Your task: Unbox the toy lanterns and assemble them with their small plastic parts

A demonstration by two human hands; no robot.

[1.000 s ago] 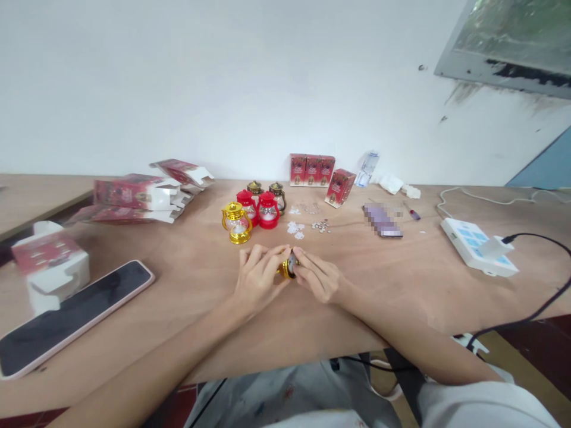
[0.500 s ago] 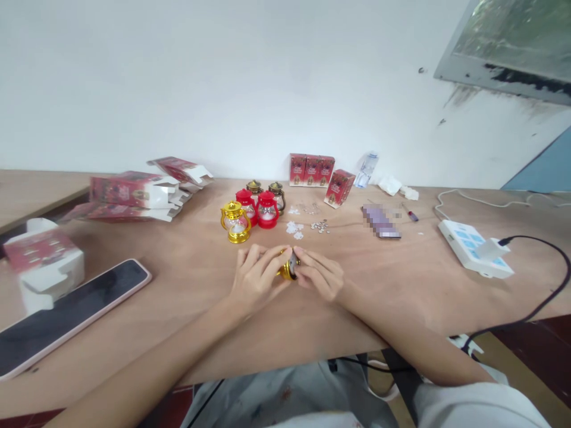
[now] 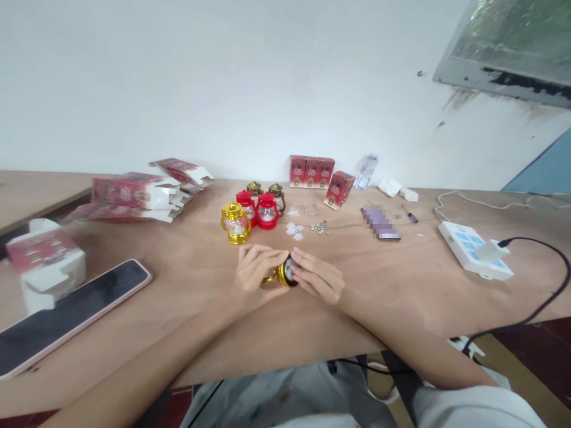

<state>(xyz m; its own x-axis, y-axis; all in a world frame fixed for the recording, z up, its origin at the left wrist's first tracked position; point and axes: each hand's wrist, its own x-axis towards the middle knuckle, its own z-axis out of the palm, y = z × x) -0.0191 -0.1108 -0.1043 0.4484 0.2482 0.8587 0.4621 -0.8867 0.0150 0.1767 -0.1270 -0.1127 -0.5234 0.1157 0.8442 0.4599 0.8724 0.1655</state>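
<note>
Lying on its side just above the table, a small gold lantern (image 3: pixel 281 275) is wrapped by the fingers of my left hand (image 3: pixel 255 274). Its dark-rimmed base faces right, and a pale grey round part shows in it. My right hand (image 3: pixel 322 278) is closed, fingertips pressed together on that base; whether they pinch a small piece is hidden. Beyond my hands stand another gold lantern (image 3: pixel 238 224), red lanterns (image 3: pixel 267 213) and bronze-coloured lanterns (image 3: pixel 277 196). Small white tabs (image 3: pixel 294 229) and several button cells (image 3: pixel 319 227) lie just past my fingers.
Flattened red boxes (image 3: pixel 125 193), an open box (image 3: pixel 51 261) and a phone (image 3: pixel 80 309) are on the left. Red boxes (image 3: pixel 312 172) stand by the wall. Rightward lie a blurred phone (image 3: pixel 381 223), a screwdriver (image 3: pixel 411 216) and a power strip (image 3: pixel 464 244) with cables.
The lantern's base has turned more into view, and more of its gold body shows. My right fingers have straightened and now lie across the base. My left hand stays around the lantern.
</note>
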